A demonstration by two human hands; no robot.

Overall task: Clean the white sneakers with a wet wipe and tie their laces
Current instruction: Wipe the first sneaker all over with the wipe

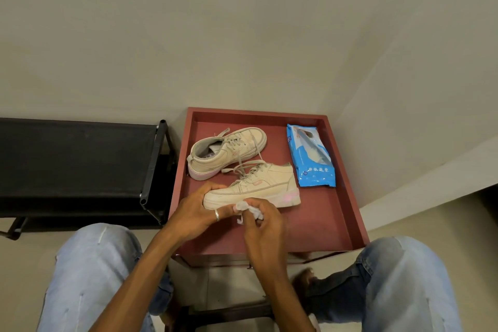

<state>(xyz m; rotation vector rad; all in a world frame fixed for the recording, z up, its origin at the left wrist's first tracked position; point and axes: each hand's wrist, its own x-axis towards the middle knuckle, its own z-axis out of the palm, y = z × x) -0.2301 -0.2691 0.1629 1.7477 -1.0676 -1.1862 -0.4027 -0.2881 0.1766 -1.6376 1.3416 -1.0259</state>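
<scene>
Two white sneakers with pink soles sit on a red tray table [323, 224]. The near sneaker [264, 186] lies side-on with its toe to the left; my left hand [196, 210] wraps around that toe. My right hand [261, 224] pinches a crumpled white wet wipe [249, 209] against the sole's near edge. The far sneaker [229, 151] stands behind it, toe to the right. Both pairs of laces hang loose and untied, crossing between the shoes.
A blue pack of wet wipes [310, 156] lies at the tray's right side. A black rack [80, 164] stands to the left. Walls close in behind and to the right. My knees in light jeans [94, 264] flank the tray.
</scene>
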